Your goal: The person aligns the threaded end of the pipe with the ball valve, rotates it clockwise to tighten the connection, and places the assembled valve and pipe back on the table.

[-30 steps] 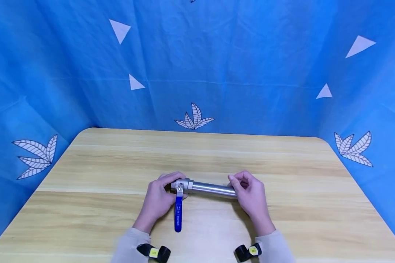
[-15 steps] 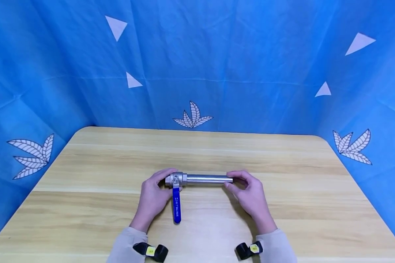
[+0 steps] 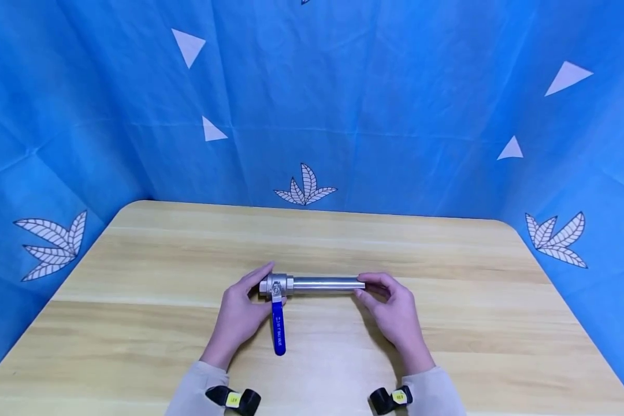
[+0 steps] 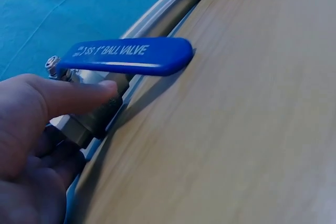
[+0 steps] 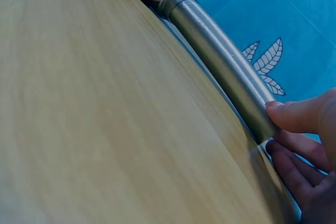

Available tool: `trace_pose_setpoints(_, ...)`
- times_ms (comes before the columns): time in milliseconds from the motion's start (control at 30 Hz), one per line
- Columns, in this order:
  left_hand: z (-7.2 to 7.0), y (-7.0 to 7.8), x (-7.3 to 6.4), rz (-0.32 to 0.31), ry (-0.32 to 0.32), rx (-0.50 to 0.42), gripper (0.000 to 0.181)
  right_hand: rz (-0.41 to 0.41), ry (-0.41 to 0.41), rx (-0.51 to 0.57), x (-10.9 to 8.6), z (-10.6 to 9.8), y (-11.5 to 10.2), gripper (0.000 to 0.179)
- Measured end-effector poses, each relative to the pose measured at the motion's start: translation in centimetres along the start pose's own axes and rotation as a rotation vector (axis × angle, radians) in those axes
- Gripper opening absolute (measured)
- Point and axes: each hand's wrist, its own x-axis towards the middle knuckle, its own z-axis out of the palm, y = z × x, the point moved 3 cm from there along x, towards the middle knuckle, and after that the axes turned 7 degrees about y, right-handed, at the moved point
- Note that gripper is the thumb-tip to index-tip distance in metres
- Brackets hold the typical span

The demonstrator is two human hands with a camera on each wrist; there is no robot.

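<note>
A steel ball valve with a blue lever handle is joined at its right side to a straight metal pipe. The pipe lies crosswise, low over the wooden table, and the lever points toward the person. My left hand is round the valve's left end, thumb on the near side and fingers on the far side; the index fingertip stands a little off the body. At the pipe's free end, my right hand holds it between thumb and fingers. Lettering on the lever reads "SS 1" BALL VALVE".
The wooden table has rounded far corners. Blue cloth with white triangles and leaf prints hangs behind it and along both sides. Each wrist carries a black strap with a small camera.
The valve and pipe have shifted left, and the pipe has gone from slanted to nearly level. My right fingers have come round its end. Lately my left index finger has drawn slightly off the valve.
</note>
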Motion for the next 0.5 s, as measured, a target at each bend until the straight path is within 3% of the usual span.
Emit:
trace_pose_setpoints(300, -0.28, 0.10, -0.13, 0.020, 0.051, -0.097, 0.063, -0.027, 0.004, 0.010, -0.12, 0.10, -0.36, 0.028)
trace_pose_setpoints(400, -0.27, 0.16, -0.02, 0.027, 0.024, -0.062, 0.066, -0.058, -0.002, -0.006, -0.14, 0.00, -0.32, 0.029)
trace_pose_setpoints(500, -0.90, 0.19, 0.00, 0.044, -0.040, 0.022, 0.074, -0.141, -0.019, -0.095, -0.28, -0.31, -0.46, 0.033)
